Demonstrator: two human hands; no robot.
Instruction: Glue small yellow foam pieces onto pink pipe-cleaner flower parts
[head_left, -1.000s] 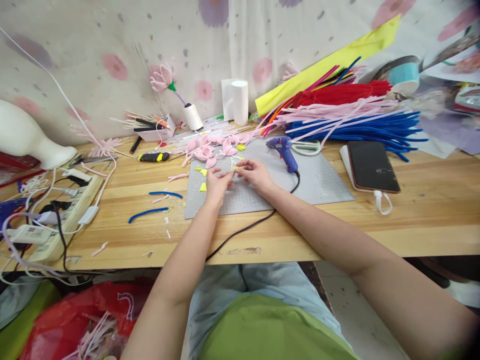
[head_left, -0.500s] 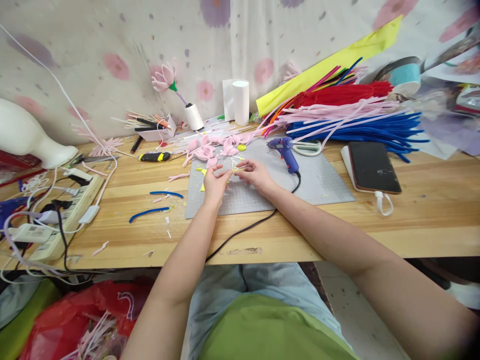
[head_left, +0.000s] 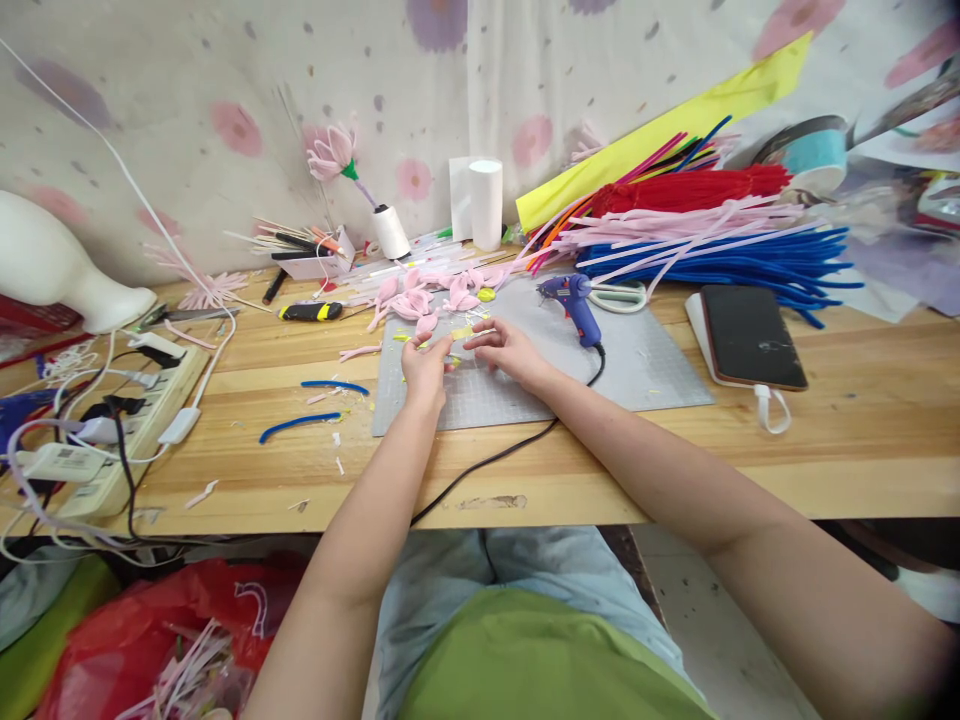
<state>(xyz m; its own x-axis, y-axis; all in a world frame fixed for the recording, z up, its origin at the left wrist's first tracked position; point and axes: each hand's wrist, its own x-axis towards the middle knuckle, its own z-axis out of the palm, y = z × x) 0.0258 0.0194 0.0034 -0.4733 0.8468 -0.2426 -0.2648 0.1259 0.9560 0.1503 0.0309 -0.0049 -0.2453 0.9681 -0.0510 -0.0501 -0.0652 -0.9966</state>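
Observation:
Over the grey cutting mat (head_left: 637, 375), my left hand (head_left: 426, 368) has thumb and fingers closed on a small yellow strip (head_left: 461, 333), whose exact kind is too small to make out. My right hand (head_left: 510, 352) is just right of the strip, its fingers apart and slightly curled; I see nothing held in it. Beyond the hands lie several pink fuzzy petal pieces (head_left: 411, 300) with a small yellow bud-like piece (head_left: 486, 295) beside them. Yellow and white scraps are scattered on the mat around my fingertips.
A blue glue gun (head_left: 574, 305) lies on the mat, its black cord (head_left: 487, 460) running to the table's front edge. Scissors (head_left: 619, 297), blue pipe cleaners (head_left: 720, 255), a black-topped device (head_left: 754, 335), a utility knife (head_left: 310, 312) and a power strip (head_left: 142, 430) surround it.
My hands have drawn slightly apart. My right fingers have loosened from the yellow strip, which now shows as a wider patch by my left fingertips. The view has shifted slightly.

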